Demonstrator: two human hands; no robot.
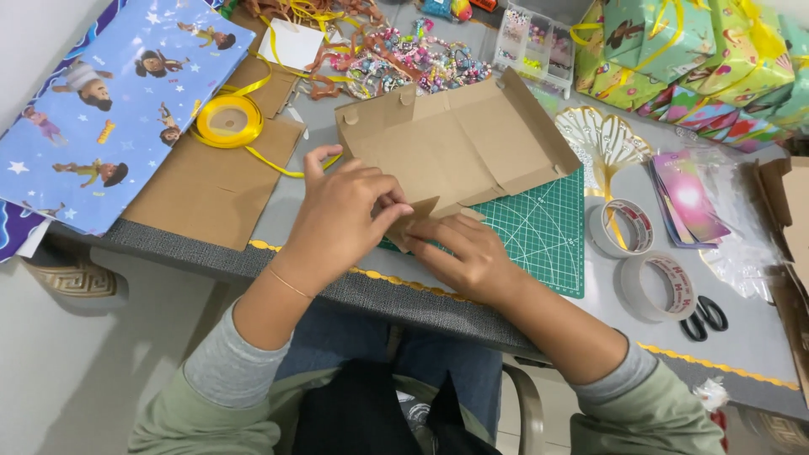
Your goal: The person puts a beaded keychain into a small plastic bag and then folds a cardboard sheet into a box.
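Where the flat brown cardboard box blank (455,143) lies half on the green cutting mat (539,232) and half on the grey counter (750,333), both hands meet at its near edge. The left hand (341,215) arches over a small flap, wrist raised, fingers curled and pinched down on the cardboard, with the forefinger lifted and pointing away. The right hand (463,253) lies lower and flatter — its fingers reach under the left and press the same flap from the near side, so the two hands touch. Both forearms angle in from the person's lap. A yellow ribbon spool (229,120) sits left of the blank — two tape rolls (645,257) and black scissors (704,318) lie to the right, well apart from the hands.
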